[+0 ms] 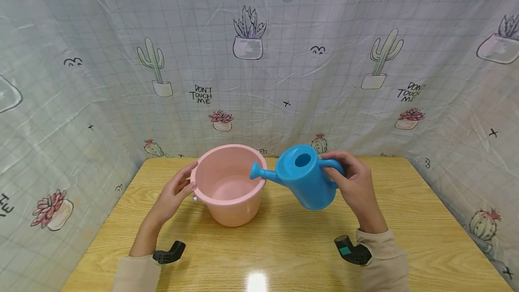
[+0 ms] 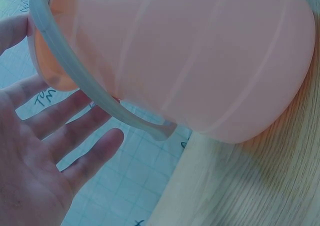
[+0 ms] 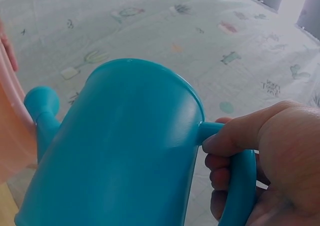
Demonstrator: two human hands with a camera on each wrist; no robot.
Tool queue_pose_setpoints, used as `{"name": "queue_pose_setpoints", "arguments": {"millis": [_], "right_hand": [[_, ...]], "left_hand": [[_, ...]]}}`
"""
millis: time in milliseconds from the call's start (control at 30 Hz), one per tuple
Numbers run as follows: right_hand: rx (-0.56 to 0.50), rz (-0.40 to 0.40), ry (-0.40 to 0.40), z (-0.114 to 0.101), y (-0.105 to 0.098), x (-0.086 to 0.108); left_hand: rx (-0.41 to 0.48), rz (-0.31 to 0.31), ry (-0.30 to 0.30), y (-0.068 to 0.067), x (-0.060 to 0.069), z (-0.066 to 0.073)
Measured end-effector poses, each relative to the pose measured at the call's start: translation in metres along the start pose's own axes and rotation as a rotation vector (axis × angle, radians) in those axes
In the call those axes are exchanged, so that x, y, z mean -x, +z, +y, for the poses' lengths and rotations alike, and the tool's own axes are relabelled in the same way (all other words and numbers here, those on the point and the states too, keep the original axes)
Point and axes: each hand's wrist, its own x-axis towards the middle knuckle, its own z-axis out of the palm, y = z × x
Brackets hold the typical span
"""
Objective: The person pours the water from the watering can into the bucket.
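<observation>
A pink bucket stands upright on the table, its wide mouth facing up. At its left rim is my left hand, touching with fairly straight, spread fingers; the left wrist view shows the palm and the bucket's pale carrying handle in front of the fingers. My right hand grips the handle of a blue watering can, fingers curled round it. The can is tilted left, with its spout's head over the bucket's right rim. No water shows from the spout.
The wooden table runs under both arms. A patterned cloth with cacti and lettering hangs behind and at both sides. Dark devices are strapped at both wrists.
</observation>
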Motion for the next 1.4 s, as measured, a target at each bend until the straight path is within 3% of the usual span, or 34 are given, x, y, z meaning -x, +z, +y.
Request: {"name": "queue_pose_setpoints", "arguments": {"millis": [1400], "right_hand": [[-0.028, 0.026, -0.044, 0.0013, 0.0026, -0.0019]], "left_hand": [[0.002, -0.013, -0.012, -0.001, 0.0, 0.0021]]}}
